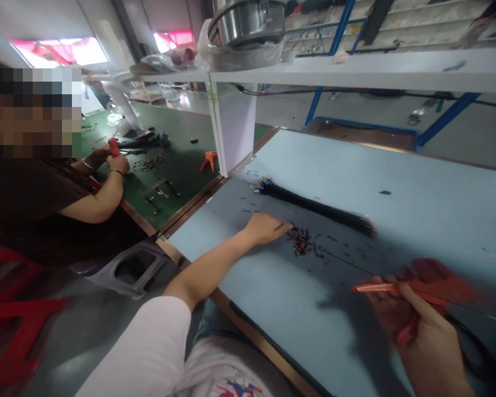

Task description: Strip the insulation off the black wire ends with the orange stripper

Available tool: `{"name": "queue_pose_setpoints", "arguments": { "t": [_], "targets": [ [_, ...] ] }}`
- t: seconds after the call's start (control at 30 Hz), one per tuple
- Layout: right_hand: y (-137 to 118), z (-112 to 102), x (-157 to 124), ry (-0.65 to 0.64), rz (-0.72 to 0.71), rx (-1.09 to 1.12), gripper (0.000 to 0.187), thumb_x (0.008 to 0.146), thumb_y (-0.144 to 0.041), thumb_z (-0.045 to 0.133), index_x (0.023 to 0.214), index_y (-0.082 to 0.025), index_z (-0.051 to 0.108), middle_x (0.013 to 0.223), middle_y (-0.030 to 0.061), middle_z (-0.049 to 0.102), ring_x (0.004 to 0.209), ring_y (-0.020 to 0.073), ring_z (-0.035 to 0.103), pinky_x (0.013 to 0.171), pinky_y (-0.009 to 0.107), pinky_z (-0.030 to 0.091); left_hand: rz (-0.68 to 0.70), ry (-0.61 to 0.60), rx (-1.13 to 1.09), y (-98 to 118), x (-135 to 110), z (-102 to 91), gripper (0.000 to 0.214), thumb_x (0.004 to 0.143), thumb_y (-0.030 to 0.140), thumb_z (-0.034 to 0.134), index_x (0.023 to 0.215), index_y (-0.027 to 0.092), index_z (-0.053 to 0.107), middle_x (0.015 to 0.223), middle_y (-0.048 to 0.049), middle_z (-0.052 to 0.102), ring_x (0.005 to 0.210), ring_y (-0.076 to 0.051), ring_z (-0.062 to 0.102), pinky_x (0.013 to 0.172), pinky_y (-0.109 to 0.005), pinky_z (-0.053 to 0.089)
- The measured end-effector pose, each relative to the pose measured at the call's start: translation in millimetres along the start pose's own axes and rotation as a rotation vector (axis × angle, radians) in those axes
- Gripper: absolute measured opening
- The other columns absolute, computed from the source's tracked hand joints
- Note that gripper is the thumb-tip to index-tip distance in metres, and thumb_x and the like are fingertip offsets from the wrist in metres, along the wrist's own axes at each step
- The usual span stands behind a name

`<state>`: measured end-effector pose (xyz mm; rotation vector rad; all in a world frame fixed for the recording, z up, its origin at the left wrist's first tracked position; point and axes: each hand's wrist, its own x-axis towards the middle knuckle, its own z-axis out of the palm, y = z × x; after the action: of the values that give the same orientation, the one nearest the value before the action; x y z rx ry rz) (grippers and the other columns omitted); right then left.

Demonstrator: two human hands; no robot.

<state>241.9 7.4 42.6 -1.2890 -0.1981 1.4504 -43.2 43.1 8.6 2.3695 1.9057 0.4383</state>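
My left hand (267, 227) reaches out over the light blue table (397, 176), fingers drawn together in a pinch at the edge of a small pile of wire scraps (301, 241). Whether it holds a piece is too small to tell. Just beyond lies a long black wire bundle (314, 205) with blue tips at its far left end. My right hand (413, 325) is near the front right, wrapped round an orange-red wire stripper tool (417, 286), which is blurred by motion. A thin black wire runs from the scraps toward that tool.
A white shelf post (231, 127) stands at the table's back left. Beyond it, a co-worker at a green bench (177, 160) holds a red tool; an orange tool (209, 160) and metal parts lie there. A red plastic stool (12, 320) is at left.
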Motion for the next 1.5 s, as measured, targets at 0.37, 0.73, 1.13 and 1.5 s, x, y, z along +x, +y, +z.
{"name": "queue_pose_setpoints", "arguments": {
  "t": [0.37,0.73,1.13,1.5],
  "targets": [
    [4,-4,7,-0.008,-0.025,0.014,0.018,0.077,-0.002,0.056,0.072,-0.014,0.069,0.070,0.0030,0.069,0.059,0.0143,0.070,0.055,0.022,0.062,-0.016,-0.022,0.000,3,-2,-9.2,0.072,0.093,0.060,0.012,0.072,0.016,0.064,0.074,-0.0074,0.067,0.071,-0.018,0.061,0.054,-0.028,0.028],
    [1,1,5,0.024,-0.046,0.042,0.021,0.076,0.000,0.053,0.070,-0.012,0.068,0.068,0.0021,0.068,0.055,0.0153,0.069,0.050,0.024,0.062,-0.011,-0.057,-0.021,13,-4,-5.5,0.066,0.093,0.060,0.016,0.085,0.019,0.067,0.082,-0.0056,0.069,0.077,-0.019,0.062,0.058,-0.026,0.033],
    [-5,1,-5,-0.014,-0.061,0.011,0.026,0.080,-0.002,0.048,0.070,-0.013,0.069,0.074,0.0043,0.066,0.056,0.0121,0.069,0.047,0.014,0.059,-0.021,-0.086,-0.024,14,-4,-11.6,0.075,0.093,0.062,0.008,0.077,0.017,0.066,0.076,-0.0068,0.068,0.074,-0.019,0.061,0.055,-0.027,0.030],
    [-6,-1,2,-0.012,-0.088,0.031,0.023,0.077,-0.001,0.050,0.077,-0.013,0.069,0.078,0.0038,0.067,0.061,0.0141,0.069,0.053,0.022,0.062,-0.141,-0.085,-0.016,11,-3,-19.5,0.073,0.094,0.059,0.012,0.076,0.016,0.068,0.080,-0.0106,0.069,0.080,-0.023,0.064,0.064,-0.030,0.039]
  ]
}}
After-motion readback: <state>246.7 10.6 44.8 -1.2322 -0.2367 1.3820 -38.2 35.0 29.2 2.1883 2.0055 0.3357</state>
